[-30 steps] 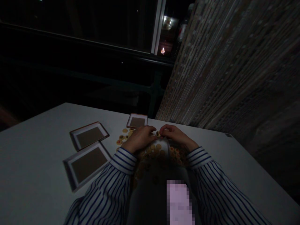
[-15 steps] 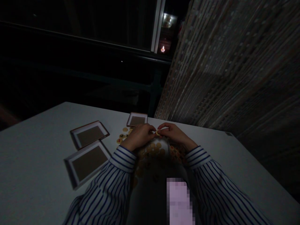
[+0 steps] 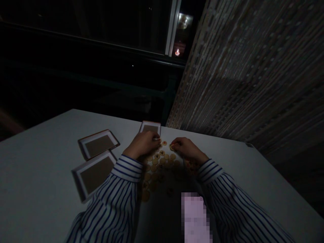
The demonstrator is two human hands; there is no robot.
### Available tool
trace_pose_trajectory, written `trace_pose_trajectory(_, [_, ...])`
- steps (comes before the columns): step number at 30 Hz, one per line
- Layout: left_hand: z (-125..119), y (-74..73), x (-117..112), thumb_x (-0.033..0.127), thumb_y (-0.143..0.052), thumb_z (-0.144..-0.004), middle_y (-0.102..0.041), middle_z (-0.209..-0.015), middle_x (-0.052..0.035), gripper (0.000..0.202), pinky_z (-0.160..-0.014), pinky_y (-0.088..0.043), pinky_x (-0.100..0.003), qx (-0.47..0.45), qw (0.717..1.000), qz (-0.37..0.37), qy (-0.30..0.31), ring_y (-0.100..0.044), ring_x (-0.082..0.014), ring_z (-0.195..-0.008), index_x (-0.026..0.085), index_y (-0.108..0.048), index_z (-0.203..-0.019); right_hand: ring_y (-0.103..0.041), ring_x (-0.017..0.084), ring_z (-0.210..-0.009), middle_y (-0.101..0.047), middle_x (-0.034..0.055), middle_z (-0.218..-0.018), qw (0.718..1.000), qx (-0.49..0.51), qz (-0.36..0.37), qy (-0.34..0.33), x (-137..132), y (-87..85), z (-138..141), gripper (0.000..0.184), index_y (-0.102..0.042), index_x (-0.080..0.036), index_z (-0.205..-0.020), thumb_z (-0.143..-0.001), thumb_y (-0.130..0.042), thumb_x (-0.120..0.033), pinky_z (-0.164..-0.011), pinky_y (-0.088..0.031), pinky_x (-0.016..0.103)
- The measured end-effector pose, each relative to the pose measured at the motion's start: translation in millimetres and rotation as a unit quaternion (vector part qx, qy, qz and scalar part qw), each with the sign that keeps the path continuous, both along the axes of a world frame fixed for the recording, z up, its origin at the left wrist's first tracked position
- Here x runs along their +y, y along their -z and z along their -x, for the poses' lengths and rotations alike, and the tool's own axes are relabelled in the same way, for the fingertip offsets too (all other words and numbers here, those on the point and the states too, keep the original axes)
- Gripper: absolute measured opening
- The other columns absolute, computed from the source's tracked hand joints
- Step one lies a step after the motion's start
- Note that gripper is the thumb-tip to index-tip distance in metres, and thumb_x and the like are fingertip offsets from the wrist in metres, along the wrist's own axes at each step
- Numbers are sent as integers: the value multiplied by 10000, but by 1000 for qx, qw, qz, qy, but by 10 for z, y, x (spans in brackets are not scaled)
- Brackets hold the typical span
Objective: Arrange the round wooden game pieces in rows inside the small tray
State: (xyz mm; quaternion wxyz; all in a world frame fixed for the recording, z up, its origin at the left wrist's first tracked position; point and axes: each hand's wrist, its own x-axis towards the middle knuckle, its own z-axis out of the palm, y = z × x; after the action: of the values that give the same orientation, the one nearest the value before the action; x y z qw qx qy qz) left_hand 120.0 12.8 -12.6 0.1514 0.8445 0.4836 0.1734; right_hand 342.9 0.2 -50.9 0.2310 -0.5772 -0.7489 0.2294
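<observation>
Round wooden xiangqi pieces (image 3: 155, 161), several with dark or red characters and others blank side up, lie spread between my forearms. My right hand (image 3: 189, 149) pinches one xiangqi piece (image 3: 172, 147) between thumb and fingertips, low over the table. Across from it, my left hand (image 3: 143, 144) is closed, its fingertips around a piece (image 3: 157, 139) seen nearly edge-on. A red-marked piece (image 3: 164, 143) lies between the two hands. More red-marked pieces (image 3: 190, 165) sit in shadow under my right wrist.
Two shallow open box trays, one farther (image 3: 99, 145) and one nearer (image 3: 96, 173), lie at the left of the white table (image 3: 40, 175). A third tray (image 3: 151, 127) is by the far edge, partly behind my left hand. A string curtain (image 3: 227, 74) hangs beyond the table's right side.
My hands were close together at one piece and have moved apart, the left one leftward. The pieces between them now show more. My right hand still holds a piece.
</observation>
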Motion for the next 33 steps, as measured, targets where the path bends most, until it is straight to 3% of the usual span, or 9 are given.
trace_pose_trajectory(6, [63, 32, 35, 347, -519, -803, -684, -1043, -75, 335, -740, -444, -265, 42, 999, 6, -9, -625, -215, -943, 225, -640, -1090, -619, 156, -747, -700, 56, -823, 996, -88, -18, 1, 28, 52, 126, 175, -691, -161, -866, -752, -588, -244, -639, -413, 226])
trace_pose_trajectory(14, [138, 50, 71, 363, -560, -768, -691, -1016, -83, 376, -712, -453, -261, 36, 999, 29, -12, -634, -219, -911, 211, -634, -1104, -621, 155, -763, -699, 57, -847, 993, -118, 2, 29, 23, 80, 222, 180, -677, -170, -871, -771, -587, -290, -635, -404, 223])
trace_pose_trajectory(22, [252, 75, 140, 364, -550, -770, -690, -1009, -75, 359, -727, -455, -262, 32, 999, 41, -15, -632, -213, -896, 217, -640, -1085, -618, 190, -827, -696, 80, -910, 976, -209, 22, 61, -13, 24, 297, 257, -675, -193, -919, -800, -524, -363, -666, -388, 252])
trace_pose_trajectory(33, [310, 108, 187, 264, -520, -779, -688, -1030, -71, 309, -768, -448, -252, 22, 999, 24, -26, -624, -201, -930, 212, -650, -1054, -613, 193, -810, -691, 68, -912, 972, -230, -3, 53, -25, 8, 343, 248, -655, -210, -942, -805, -485, -330, -627, -359, 255])
